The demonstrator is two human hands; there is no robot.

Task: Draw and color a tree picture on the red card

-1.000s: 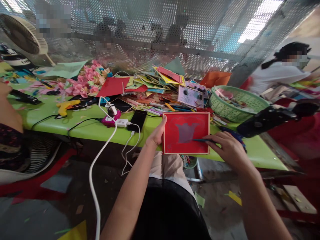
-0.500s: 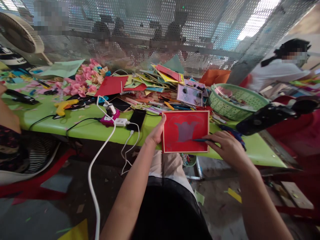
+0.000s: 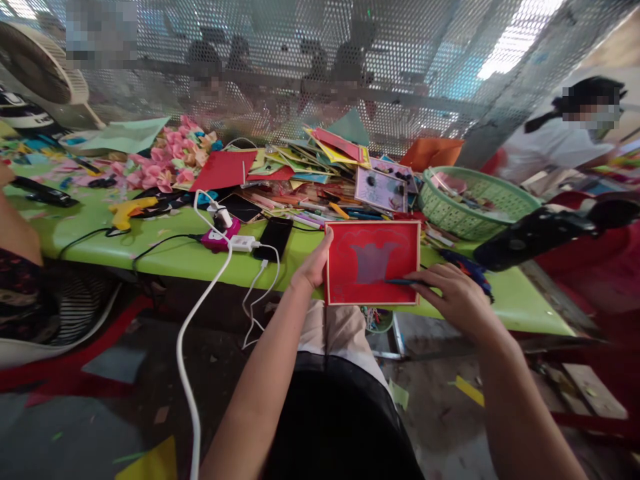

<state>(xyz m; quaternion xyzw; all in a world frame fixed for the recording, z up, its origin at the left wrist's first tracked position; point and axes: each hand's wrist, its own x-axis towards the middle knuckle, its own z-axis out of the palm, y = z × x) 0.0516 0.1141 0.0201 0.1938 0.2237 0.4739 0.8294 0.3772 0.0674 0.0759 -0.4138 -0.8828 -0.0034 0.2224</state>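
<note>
A red card point(image 3: 373, 263) with a purple dress shape on it is held over the front edge of the green table point(image 3: 165, 250). My left hand point(image 3: 313, 267) grips the card's left edge, thumb on the front. My right hand point(image 3: 453, 297) is closed round a thin blue pen point(image 3: 400, 281), whose tip touches the card near the lower right of the dress shape.
The table carries a heap of coloured paper point(image 3: 310, 167), pink paper flowers point(image 3: 170, 157), a yellow glue gun point(image 3: 127, 213), phones point(image 3: 273, 239) on white charger cables point(image 3: 200, 313) and a green basket point(image 3: 473, 203). A black device point(image 3: 540, 233) juts in at right. Other people sit left and far right.
Almost nothing: the card and both hands stay in place, and the view shifts very slightly.
</note>
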